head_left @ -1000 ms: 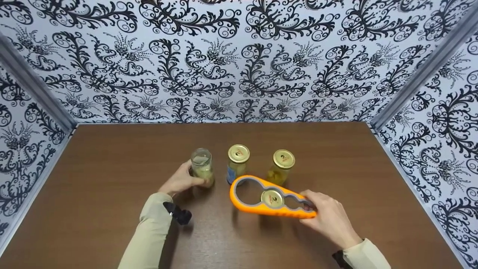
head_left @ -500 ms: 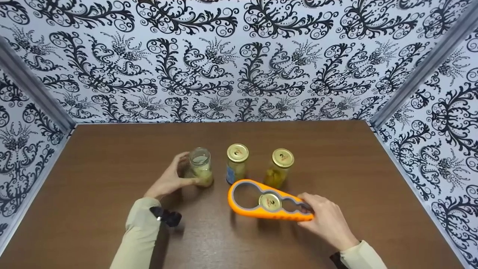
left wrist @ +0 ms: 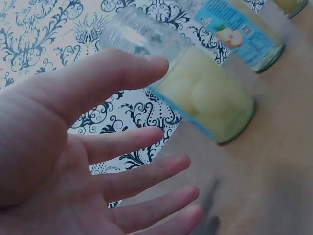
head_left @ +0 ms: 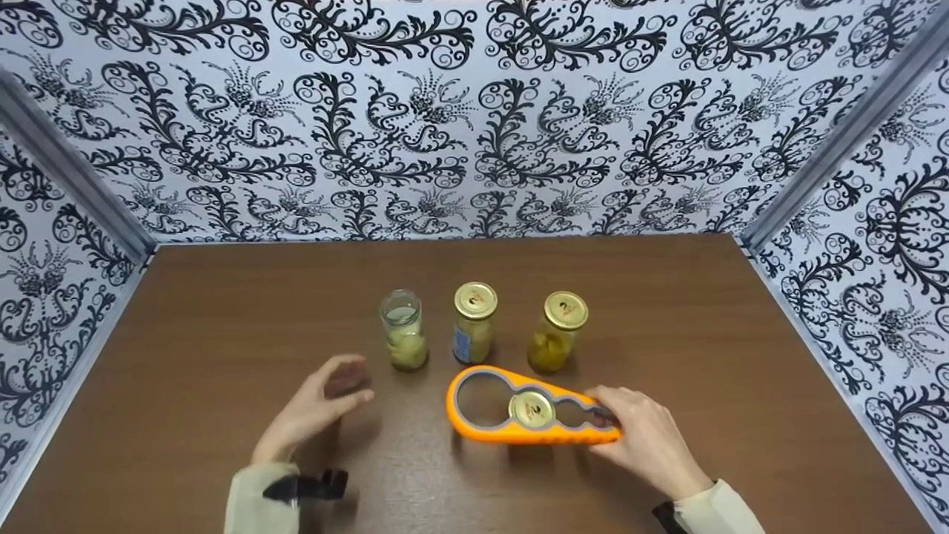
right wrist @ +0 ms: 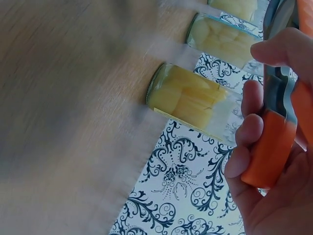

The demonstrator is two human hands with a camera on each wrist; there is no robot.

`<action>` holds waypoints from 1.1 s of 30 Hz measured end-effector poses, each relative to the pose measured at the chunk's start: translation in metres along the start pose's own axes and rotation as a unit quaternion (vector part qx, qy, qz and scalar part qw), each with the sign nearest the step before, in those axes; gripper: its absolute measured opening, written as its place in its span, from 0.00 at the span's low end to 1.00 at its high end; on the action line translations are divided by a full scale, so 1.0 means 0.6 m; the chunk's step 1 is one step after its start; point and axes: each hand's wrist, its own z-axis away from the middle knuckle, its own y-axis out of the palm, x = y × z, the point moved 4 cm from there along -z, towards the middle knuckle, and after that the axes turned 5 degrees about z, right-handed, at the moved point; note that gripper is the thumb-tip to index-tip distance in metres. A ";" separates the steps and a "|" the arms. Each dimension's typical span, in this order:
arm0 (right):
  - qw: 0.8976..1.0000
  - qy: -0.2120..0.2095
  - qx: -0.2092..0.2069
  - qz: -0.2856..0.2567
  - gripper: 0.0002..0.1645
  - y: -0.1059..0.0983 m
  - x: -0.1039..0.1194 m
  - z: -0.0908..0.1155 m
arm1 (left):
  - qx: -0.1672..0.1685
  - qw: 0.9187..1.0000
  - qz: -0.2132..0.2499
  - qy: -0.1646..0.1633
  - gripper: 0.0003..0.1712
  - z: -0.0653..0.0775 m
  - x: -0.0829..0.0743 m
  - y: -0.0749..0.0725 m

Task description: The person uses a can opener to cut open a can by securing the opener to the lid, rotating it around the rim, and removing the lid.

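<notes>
My right hand [head_left: 651,439] grips the handle of an orange jar opener [head_left: 511,433] with grey-lined round holes. A gold lid [head_left: 531,409] sits in one of its middle holes, above the table. My left hand [head_left: 310,414] is free, fingers spread, a short way to the front left of a lidless glass jar [head_left: 407,347]. Pale fruit pieces and liquid fill that jar's lower part; in the left wrist view the thumb overlaps the jar [left wrist: 215,98]. In the right wrist view my fingers curl round the orange handle [right wrist: 270,149].
To the right of the lidless jar stand two jars with gold lids: one with a blue label [head_left: 474,330], one with yellow fruit [head_left: 551,347]. All are upright on the brown table [head_left: 237,311]. Patterned walls [head_left: 445,148] enclose the back and sides.
My left hand has let go of the lidless jar and drawn back toward the front left. The opener with the lid has shifted slightly toward me and left.
</notes>
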 end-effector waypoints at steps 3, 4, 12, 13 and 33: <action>1.000 0.000 -0.001 -0.003 0.33 0.001 0.000 0.001 | 0.009 1.000 0.014 0.015 0.30 0.011 0.003 0.018; 1.000 -0.001 -0.002 -0.003 0.33 0.001 0.001 0.001 | 0.014 1.000 0.019 0.019 0.30 0.013 0.003 0.025; 1.000 -0.007 -0.021 -0.021 0.34 0.011 0.008 0.004 | 0.049 0.992 0.115 0.004 0.29 0.028 0.007 0.072; 0.999 -0.005 -0.020 -0.025 0.34 0.013 0.010 0.004 | 0.055 0.990 0.128 -0.003 0.29 0.029 0.009 0.079; 0.995 -0.040 -0.061 -0.073 0.36 0.055 0.049 0.003 | 0.170 0.903 0.393 -0.035 0.22 0.014 0.013 0.229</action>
